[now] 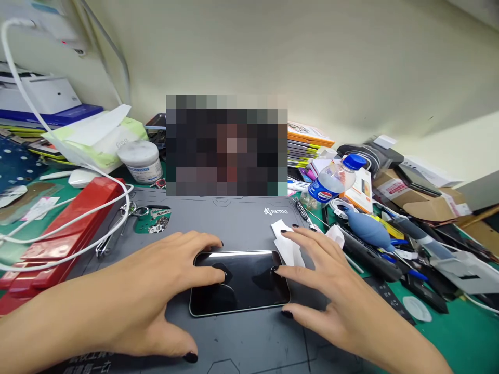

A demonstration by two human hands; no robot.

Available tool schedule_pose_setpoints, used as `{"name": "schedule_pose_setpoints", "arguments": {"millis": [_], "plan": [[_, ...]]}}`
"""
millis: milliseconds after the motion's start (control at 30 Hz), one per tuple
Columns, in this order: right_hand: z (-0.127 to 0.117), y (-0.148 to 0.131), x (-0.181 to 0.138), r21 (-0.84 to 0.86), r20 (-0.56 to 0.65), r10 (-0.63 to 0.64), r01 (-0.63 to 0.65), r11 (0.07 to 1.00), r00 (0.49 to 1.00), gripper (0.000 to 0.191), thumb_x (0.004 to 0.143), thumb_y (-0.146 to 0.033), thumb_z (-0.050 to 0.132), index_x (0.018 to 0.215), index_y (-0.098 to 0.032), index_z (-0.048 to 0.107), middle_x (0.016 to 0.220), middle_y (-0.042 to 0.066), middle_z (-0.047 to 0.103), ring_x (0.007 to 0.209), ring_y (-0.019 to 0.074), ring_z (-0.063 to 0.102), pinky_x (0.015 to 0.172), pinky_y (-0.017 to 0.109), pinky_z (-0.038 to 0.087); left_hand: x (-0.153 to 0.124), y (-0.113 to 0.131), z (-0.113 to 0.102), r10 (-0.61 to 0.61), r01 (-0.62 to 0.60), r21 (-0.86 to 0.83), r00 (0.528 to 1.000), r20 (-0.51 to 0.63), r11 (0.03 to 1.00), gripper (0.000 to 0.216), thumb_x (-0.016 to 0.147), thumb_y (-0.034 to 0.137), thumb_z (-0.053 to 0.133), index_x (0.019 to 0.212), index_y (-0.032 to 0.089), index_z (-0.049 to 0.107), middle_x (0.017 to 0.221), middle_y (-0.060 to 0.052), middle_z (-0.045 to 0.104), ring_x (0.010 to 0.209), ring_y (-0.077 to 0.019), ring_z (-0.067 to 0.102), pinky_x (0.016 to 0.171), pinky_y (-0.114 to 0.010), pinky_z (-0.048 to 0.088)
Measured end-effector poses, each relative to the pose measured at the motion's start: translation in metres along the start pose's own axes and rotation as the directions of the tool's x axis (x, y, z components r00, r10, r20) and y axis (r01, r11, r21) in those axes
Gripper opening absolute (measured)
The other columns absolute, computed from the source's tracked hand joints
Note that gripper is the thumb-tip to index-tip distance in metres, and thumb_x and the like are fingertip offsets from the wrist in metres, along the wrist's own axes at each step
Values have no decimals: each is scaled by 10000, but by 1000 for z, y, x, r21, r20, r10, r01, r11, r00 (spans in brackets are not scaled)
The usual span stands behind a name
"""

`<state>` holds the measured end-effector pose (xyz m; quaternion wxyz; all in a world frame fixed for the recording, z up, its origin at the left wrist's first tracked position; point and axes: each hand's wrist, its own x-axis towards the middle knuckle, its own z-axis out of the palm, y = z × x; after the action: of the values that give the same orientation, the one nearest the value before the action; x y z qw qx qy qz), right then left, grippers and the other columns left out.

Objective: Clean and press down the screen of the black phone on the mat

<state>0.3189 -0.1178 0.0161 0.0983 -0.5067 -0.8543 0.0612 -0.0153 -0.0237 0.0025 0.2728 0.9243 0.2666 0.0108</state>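
Note:
A black smartphone lies screen up on the grey work mat, its long side running left to right. My left hand reaches in from the left, thumb apart and the index finger stretched over the phone's upper left part. From the other side comes my right hand, fingers spread, with the index tip at the phone's right end and the thumb by its lower right corner. Beneath or just beyond my right fingers rests a crumpled white tissue. Neither hand is wrapped round the phone.
At left, a red tool lies under a looped white cable, near a white jar. Tweezers sit beside a recess with small metal parts. To the right are a bottle, a blue air blower and cluttered tools.

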Motion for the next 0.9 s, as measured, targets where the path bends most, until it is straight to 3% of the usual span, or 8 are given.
{"name": "schedule_pose_setpoints", "arguments": {"millis": [267,433,700,900], "plan": [[8,-15,7,74,77,-36,30,997,996,454,834,-292,982,1273,-303,868,1653,200,645,1563,533,558,1150,824,564,-5,3,6,80,-79,23,997,-25,997,730,671,373,1064,1365,368,835,1630,-183,665,1451,-507,674,1141,-708,633],[11,-10,3,32,-8,-1,1,999,1000,342,907,-281,918,1245,-277,869,1645,216,648,1558,514,574,1180,812,545,-5,-3,11,53,-51,30,996,-78,998,786,678,411,1080,1416,354,815,1696,-199,612,1492,-530,647,1177,-701,615],[16,-27,9,103,74,-54,46,994,996,506,842,-427,1009,1304,-297,851,1652,211,643,1572,508,561,1218,806,517,0,11,6,76,-76,34,997,2,997,734,669,372,1079,1363,336,843,1673,-229,630,1475,-538,655,1131,-742,626],[22,-26,13,42,-5,3,-3,999,1000,477,808,-378,1020,1243,-268,859,1647,255,622,1552,541,564,1179,806,542,0,6,7,23,-23,10,998,-51,1000,777,668,445,1093,1387,306,835,1689,-229,620,1500,-528,648,1187,-694,611]]}}
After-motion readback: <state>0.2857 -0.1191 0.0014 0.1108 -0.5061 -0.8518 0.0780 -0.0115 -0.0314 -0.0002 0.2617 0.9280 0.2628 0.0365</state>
